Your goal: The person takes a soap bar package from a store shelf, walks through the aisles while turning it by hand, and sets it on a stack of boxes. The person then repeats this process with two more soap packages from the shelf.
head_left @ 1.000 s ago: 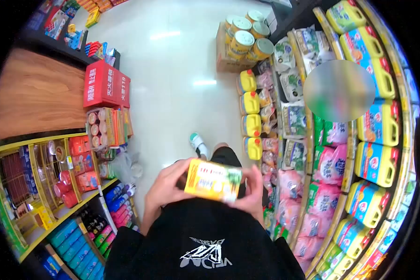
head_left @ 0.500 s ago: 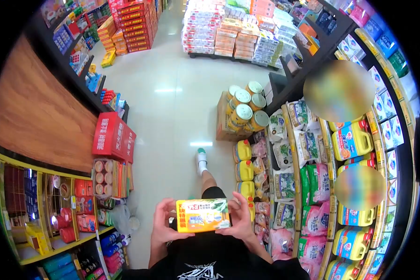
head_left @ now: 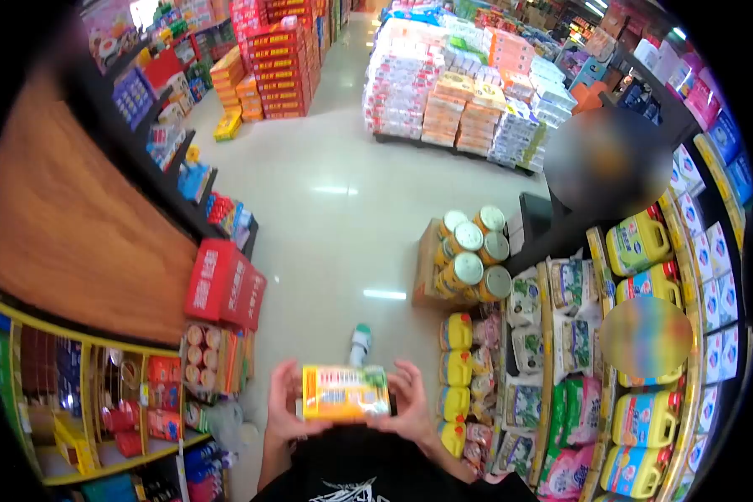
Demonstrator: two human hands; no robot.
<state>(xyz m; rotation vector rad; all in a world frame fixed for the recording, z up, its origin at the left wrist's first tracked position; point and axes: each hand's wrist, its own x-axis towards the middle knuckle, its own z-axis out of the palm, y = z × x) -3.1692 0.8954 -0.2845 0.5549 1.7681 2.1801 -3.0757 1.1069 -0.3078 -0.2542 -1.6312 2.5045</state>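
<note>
In front of my body I hold a yellow-and-white printed packet (head_left: 345, 393) level, its printed face turned up towards me. It looks like a pack of soap bars, though its print is blurred. My left hand (head_left: 284, 406) is closed on the left end, with the thumb along the near edge. At the opposite end my right hand (head_left: 413, 407) grips the packet the same way. The undersides of the packet and some of my fingertips are hidden. Below and beyond it are my black shirt and one white shoe (head_left: 361, 341) on the floor.
A shop aisle (head_left: 335, 226) runs ahead. To the right, tins (head_left: 463, 270) stand on a carton, beside shelves of bags and yellow jugs (head_left: 644, 418). On the left are a red box (head_left: 217, 280) and a wooden panel (head_left: 84, 192). Stacked tissue packs (head_left: 406, 75) stand further ahead.
My view has tilted up and turned left, so the shelves and stacks sit lower and further right. Both hands still hold the packet, which appears slightly left of before.
</note>
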